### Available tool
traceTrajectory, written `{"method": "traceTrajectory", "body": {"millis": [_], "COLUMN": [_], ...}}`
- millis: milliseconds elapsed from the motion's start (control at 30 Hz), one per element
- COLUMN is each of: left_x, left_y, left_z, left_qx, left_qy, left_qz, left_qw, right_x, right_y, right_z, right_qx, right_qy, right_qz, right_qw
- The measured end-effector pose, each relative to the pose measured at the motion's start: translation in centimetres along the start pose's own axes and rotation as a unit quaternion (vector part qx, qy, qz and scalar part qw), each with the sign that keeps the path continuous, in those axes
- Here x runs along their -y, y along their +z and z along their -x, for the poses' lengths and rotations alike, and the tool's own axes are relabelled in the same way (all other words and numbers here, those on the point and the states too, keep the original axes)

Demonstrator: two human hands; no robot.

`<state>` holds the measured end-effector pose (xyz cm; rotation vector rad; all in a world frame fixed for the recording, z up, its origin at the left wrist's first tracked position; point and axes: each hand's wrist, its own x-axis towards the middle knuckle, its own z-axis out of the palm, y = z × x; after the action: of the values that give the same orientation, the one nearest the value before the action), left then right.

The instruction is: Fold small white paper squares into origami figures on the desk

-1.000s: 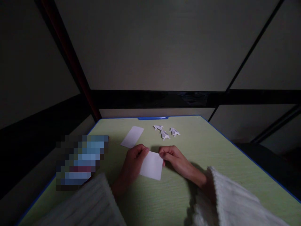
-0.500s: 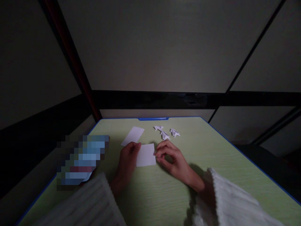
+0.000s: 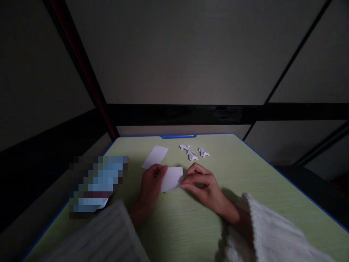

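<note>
In the head view, the only one there is, a small flat white sheet of paper sits between the two hands, just above or on the pale green wood-grained tabletop with a blue rim; whether it touches the surface cannot be told. The left hand is closed on the sheet's left edge, thumb on top, fingers mostly hidden behind. The right hand has thumb and forefinger brought together on the near right corner, its other fingers loosely curled, and the near edge seems to rise slightly there. The step in hand looks like handling the sheet by edge and corner, with no clear crease visible in it. The next move, as I judge it, calls for a steady left grip and a light, exact right pinch, since thin paper can slip or buckle. Beyond the left hand lies a second white four-sided paper sheet; farther off, to its right, are three small folded white paper figures, two close together and one just beside them.
</note>
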<state>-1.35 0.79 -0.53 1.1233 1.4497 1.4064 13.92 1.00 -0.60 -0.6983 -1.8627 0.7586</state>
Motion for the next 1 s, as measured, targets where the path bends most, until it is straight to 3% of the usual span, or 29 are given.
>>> {"method": "traceTrajectory", "body": {"millis": [167, 367, 500, 833, 1000], "left_x": [0.1, 0.1, -0.3, 0.2, 0.0], "left_y": [0.3, 0.4, 0.5, 0.5, 0.6], "left_z": [0.0, 0.2, 0.6, 0.7, 1.1], "left_qx": [0.062, 0.064, 0.092, 0.165, 0.171], "left_qy": [-0.066, -0.057, -0.048, -0.058, -0.026], "left_qz": [0.064, 0.083, 0.073, 0.13, 0.072], "left_qw": [0.994, 0.993, 0.992, 0.976, 0.982], "right_x": [-1.2, -1.4, -1.0, -0.7, -0.3], "right_y": [-0.2, 0.1, 0.3, 0.1, 0.4], "right_z": [-0.7, -0.8, -0.9, -0.6, -0.6], "right_qx": [-0.099, -0.083, -0.083, -0.133, -0.13], "right_qy": [0.122, 0.24, 0.248, 0.204, 0.202], "right_qz": [-0.083, -0.234, -0.283, -0.14, -0.129], "right_qw": [0.984, 0.939, 0.923, 0.96, 0.962]}}
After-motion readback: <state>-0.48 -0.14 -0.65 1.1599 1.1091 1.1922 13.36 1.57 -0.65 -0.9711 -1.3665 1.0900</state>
